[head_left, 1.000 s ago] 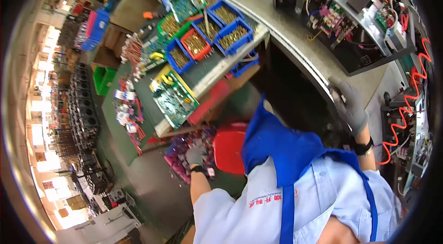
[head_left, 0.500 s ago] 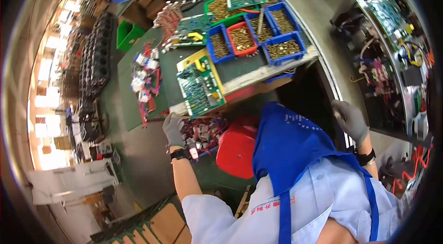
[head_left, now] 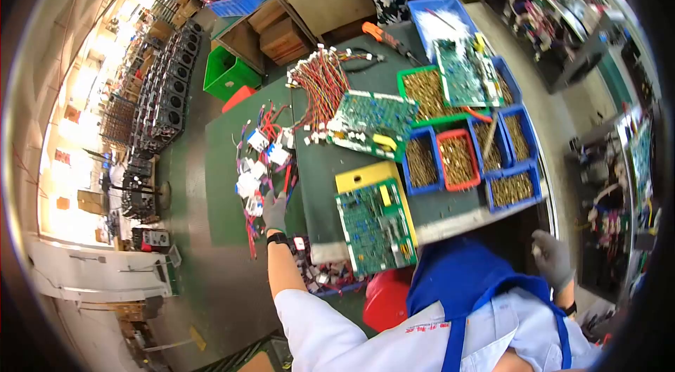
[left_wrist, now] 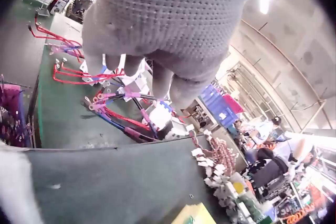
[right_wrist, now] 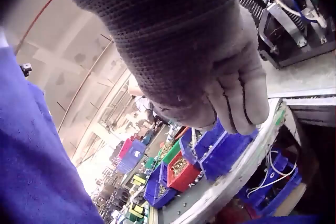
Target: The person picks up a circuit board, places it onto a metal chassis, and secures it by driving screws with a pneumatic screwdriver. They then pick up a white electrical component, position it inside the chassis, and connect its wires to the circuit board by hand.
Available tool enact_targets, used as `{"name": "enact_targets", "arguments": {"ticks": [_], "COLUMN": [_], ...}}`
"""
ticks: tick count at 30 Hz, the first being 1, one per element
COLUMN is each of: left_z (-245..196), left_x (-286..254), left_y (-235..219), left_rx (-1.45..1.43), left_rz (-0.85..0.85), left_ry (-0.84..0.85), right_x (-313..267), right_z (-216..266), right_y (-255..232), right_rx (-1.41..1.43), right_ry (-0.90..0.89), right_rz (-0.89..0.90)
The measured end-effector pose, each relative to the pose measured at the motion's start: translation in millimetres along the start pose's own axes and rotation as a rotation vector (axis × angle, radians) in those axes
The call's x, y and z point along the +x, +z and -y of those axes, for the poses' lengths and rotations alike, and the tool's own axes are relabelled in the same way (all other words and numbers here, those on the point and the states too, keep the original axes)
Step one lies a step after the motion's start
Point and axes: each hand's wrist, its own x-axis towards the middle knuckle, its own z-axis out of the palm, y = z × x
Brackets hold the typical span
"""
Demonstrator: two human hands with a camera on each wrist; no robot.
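My gloved left hand reaches over a pile of wire harnesses with white connectors and red, blue and black leads, on the green bench. In the left wrist view its fingers point down, bent a little, and overlap the connectors; no gripped wire shows, and the fingertips are partly hidden. My gloved right hand hangs beside the bench corner, fingers loosely curled, holding nothing visible. The right wrist view puts it in front of the blue bins. A green circuit board lies by the front edge on a yellow plate.
Blue, green and red bins of brass-coloured parts stand on the right. Another circuit board lies beside red-brown cables. An orange-handled tool sits farther back. Below the edge are a bin of connectors and a red stool.
My left hand has risen from the bin below the bench edge and moved forward to the harness pile. My right hand stays low at the right. The view has turned toward the bench.
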Motion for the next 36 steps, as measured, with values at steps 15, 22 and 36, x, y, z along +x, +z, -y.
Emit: {"name": "enact_targets", "arguments": {"ticks": [15,22,36], "left_z": [21.5,-111.1,-316.7], "left_x": [162.5,117.1,-378.7], "left_y": [21.6,-21.5,10.6], "left_rx": [0.641,0.010,-0.050], "left_rz": [-0.167,-0.409,0.063], "left_ry": [0.067,0.393,2.075], "right_x": [75.7,70.3,-143.7], "right_z": [95.4,101.5,51.4], "right_y": [30.5,22.9,-53.8], "right_rx": [-0.057,-0.021,1.379], "right_ry": [0.083,-0.035,-0.265], "right_rz": [0.057,-0.051,-0.151]}}
